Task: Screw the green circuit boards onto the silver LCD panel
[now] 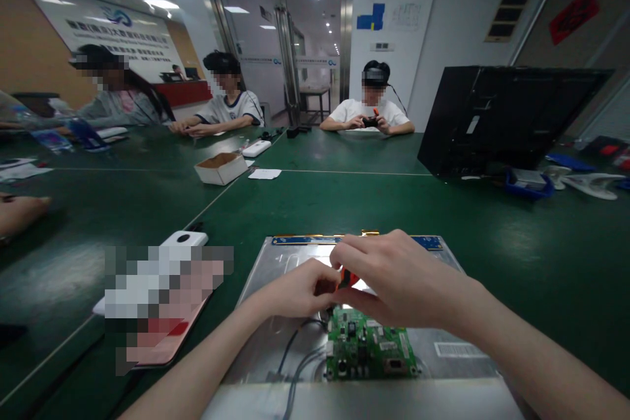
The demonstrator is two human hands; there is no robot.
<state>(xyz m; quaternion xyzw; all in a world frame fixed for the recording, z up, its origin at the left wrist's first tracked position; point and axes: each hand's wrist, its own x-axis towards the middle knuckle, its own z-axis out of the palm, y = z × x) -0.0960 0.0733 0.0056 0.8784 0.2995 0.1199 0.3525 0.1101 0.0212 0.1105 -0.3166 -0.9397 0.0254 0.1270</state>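
In the head view, my right hand (394, 279) is closed around a small orange-red and black object (347, 277) that looks like a tool handle; most of it is hidden by the fingers. My left hand (302, 285) meets it from the left, fingers curled into a pinch whose contents are hidden. Both hands are above a flat silver metal panel (266, 348). Just below them a green circuit board (369, 348) sits on the panel, with grey cables (298, 367) running from its left side. A narrow blue circuit strip (305, 240) lines the panel's far edge.
To the left lie a white power bank or phone (184, 238) and a pink phone (172, 341), partly pixelated. Farther off are an open box (221, 169), a black monitor (502, 121) and a blue tray (529, 187). Several people sit around the green table (374, 200).
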